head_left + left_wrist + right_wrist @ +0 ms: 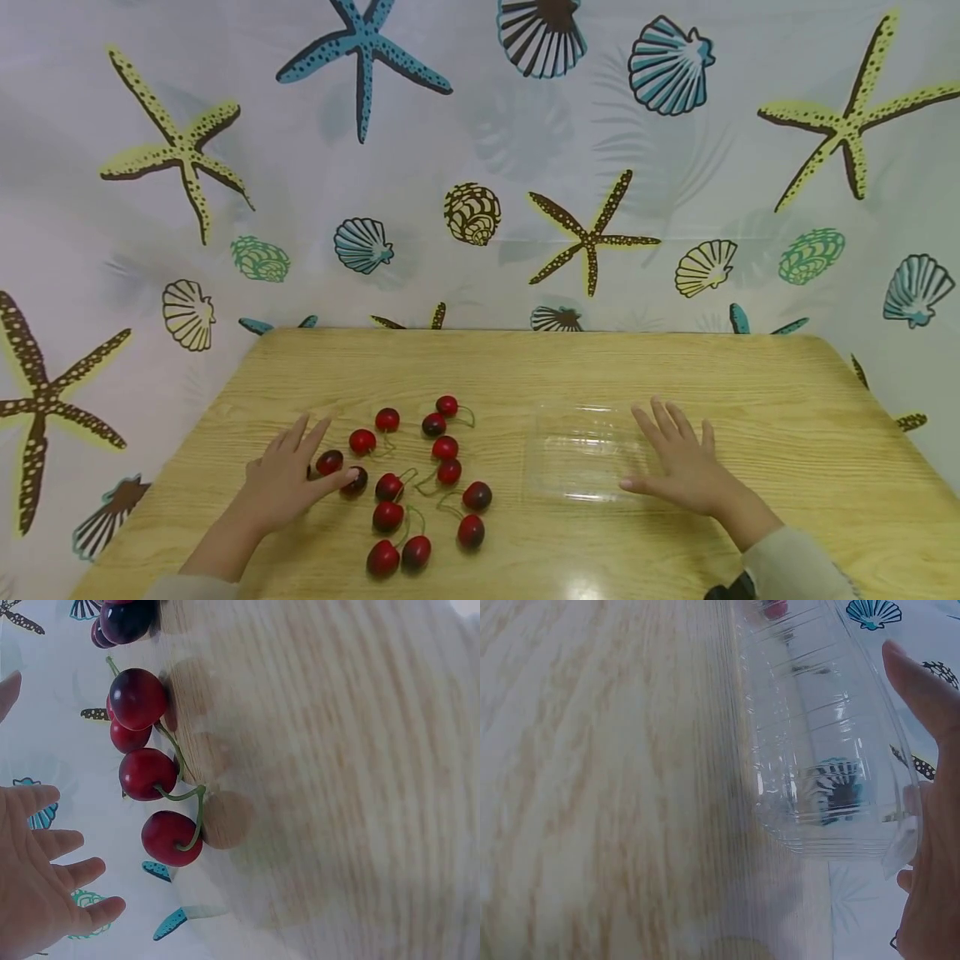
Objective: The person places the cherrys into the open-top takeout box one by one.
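Several dark red cherries with green stems (387, 517) lie scattered on the left half of the table. My left hand (281, 479) hovers at their left side with fingers spread, its thumb in front of a dark cherry (356, 481); whether it touches cannot be told. In the left wrist view, the left hand (37, 877) holds nothing, and a cherry (171, 838) sits apart from its fingers. Right of the cherries stands a clear plastic box (577, 454). My right hand (682, 467), fingers spread, is at the box's right edge. In the right wrist view the hand (939, 832) borders the box's rim (907, 735).
The wooden table (570, 367) has a light grain and rounded far corners. Behind it hangs a white cloth (420, 167) printed with starfish and shells, which also runs down both sides.
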{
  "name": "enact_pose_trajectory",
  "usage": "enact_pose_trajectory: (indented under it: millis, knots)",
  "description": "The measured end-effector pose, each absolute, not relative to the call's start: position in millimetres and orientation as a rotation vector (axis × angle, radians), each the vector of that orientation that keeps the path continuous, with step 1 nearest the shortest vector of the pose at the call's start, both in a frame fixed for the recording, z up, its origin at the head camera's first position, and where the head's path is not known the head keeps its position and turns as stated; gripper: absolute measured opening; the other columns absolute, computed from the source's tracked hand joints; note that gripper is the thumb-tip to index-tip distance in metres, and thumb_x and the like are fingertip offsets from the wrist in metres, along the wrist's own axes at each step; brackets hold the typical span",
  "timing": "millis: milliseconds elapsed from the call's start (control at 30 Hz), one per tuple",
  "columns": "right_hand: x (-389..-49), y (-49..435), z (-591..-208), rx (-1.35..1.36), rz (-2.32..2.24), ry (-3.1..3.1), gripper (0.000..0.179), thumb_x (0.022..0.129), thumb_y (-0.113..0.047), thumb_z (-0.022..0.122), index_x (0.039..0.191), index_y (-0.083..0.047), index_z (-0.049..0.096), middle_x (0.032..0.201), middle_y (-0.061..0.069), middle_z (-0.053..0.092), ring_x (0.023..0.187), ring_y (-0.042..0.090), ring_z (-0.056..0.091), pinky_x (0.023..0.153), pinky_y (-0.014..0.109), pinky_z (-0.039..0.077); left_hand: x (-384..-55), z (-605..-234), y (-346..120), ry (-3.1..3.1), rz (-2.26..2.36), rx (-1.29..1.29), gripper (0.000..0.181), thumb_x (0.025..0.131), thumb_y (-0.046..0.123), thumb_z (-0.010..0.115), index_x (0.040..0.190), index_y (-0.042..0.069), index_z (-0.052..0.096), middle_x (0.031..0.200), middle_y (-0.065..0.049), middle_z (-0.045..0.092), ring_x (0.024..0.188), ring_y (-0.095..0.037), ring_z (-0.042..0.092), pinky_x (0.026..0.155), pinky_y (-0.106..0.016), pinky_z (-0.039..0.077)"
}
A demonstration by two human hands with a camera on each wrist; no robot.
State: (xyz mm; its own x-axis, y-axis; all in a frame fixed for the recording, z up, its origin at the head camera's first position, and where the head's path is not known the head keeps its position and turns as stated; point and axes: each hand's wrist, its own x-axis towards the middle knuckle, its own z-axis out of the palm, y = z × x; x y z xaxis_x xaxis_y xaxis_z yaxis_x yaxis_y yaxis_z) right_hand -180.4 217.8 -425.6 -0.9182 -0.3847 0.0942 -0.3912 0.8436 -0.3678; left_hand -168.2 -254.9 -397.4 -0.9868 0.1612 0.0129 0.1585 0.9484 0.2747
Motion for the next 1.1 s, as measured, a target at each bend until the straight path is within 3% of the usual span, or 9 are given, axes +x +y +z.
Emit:
enact_pose_trajectory:
  millis: [367,633,1100]
  knots:
    - [-182.1,211.8,-430.4,0.640,0.580,-3.009,0.089,0.073,-0.059,0.052,0.138,-0.012,0.015,0.140,0.021,0.007,0.125,0.040,0.003,0.088,0.067,-0.005,-160.1,-400.9,-263.0,2.943,0.644,0.136,0.085,0.080,0.056,0.045,0.136,-0.001,0.016,0.134,-0.033,0.013,0.114,-0.054,0.015,0.078,-0.073,0.014]
    - [-181.2,209.2,-426.9,0.643,0.576,-3.017,0.087,0.074,-0.057,0.054,0.138,-0.012,0.016,0.140,0.021,0.008,0.125,0.040,0.002,0.088,0.066,-0.005,-154.1,-402.0,-267.3,2.903,0.798,0.135,0.085,0.082,0.053,0.046,0.132,-0.009,0.016,0.131,-0.034,0.018,0.117,-0.050,0.017,0.090,-0.062,0.019]
    - [-182.9,209.2,-429.1,0.654,0.528,-3.032,0.091,0.071,-0.059,0.055,0.138,-0.011,0.015,0.140,0.022,0.007,0.124,0.041,0.004,0.087,0.067,-0.003,-147.6,-402.4,-275.5,2.789,0.916,0.054,0.087,0.084,0.052,0.042,0.131,-0.014,0.011,0.130,-0.037,0.016,0.116,-0.052,0.015,0.090,-0.063,0.018]
